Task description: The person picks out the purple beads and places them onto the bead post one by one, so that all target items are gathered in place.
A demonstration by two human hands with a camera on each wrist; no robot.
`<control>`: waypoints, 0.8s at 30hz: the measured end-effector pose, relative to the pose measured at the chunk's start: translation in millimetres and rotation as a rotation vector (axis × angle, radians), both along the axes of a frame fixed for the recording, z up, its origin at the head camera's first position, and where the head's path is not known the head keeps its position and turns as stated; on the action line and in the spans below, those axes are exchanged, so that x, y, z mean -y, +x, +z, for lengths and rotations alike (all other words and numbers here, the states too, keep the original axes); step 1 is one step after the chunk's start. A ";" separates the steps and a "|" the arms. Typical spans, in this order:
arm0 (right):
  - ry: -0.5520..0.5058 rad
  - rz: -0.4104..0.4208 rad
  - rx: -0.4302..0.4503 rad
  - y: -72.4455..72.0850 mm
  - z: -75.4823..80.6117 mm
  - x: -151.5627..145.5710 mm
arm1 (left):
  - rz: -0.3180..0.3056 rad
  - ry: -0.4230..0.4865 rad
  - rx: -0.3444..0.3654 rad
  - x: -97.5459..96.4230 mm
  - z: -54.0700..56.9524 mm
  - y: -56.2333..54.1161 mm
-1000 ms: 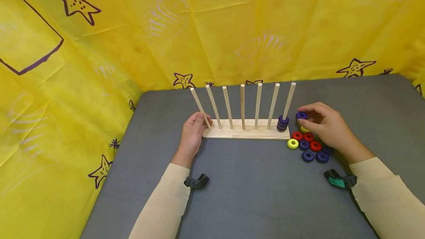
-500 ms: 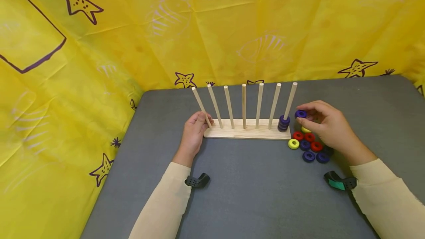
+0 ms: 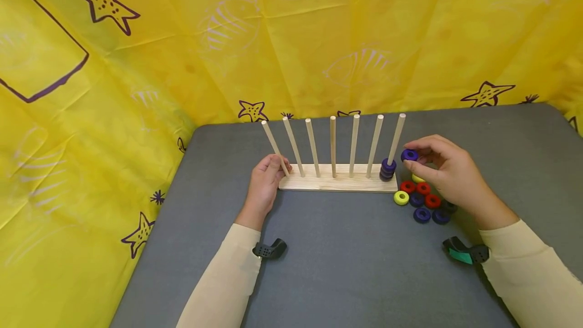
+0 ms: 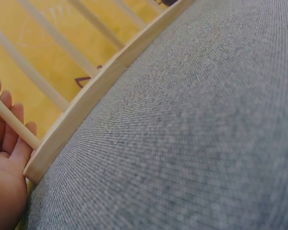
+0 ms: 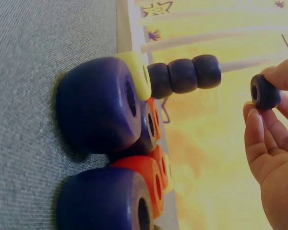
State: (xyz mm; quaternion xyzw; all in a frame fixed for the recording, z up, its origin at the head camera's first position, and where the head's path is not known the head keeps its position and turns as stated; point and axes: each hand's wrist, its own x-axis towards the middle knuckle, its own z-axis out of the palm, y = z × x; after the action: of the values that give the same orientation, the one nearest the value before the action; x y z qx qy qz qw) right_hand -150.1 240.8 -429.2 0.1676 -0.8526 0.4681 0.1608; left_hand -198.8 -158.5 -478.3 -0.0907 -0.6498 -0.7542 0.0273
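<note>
A wooden peg rack [image 3: 319,182] with a row of upright pegs stands on the table. At its left end my left hand [image 3: 266,181] holds it by the outermost peg [image 4: 14,120], fingers behind that peg. Three dark purple rings [image 5: 182,76] are stacked on the rightmost peg [image 3: 396,138]. My right hand [image 3: 444,171] pinches another purple ring [image 3: 409,155] between thumb and fingertips, just right of that peg and above the loose rings. In the right wrist view this ring [image 5: 265,92] is apart from the stack, its hole showing.
Loose rings lie right of the rack: red ones [image 3: 432,201], yellow ones [image 3: 401,198] and purple ones [image 3: 421,215]. The grey table [image 3: 346,267] extends in front. A yellow patterned cloth [image 3: 300,54] hangs behind and to the left.
My right hand has moved slightly left and up with the purple ring, closer to the rightmost peg. My left hand stays in place at the rack.
</note>
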 end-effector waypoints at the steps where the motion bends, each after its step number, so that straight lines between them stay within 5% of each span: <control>1: -0.003 0.000 -0.006 0.4 1.0 0.3 | -0.003 0.002 -0.002 0.1 0.0 0.1; 24: -0.078 0.018 -0.103 11.5 28.5 5.7 | 0.004 0.026 0.017 -0.2 0.6 0.2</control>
State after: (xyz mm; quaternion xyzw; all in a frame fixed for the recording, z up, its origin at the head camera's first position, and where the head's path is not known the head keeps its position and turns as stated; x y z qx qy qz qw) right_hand -138.5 235.1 -400.7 0.1926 -0.8228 0.4932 0.2065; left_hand -198.6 -158.3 -477.7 -0.0826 -0.6402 -0.7634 0.0242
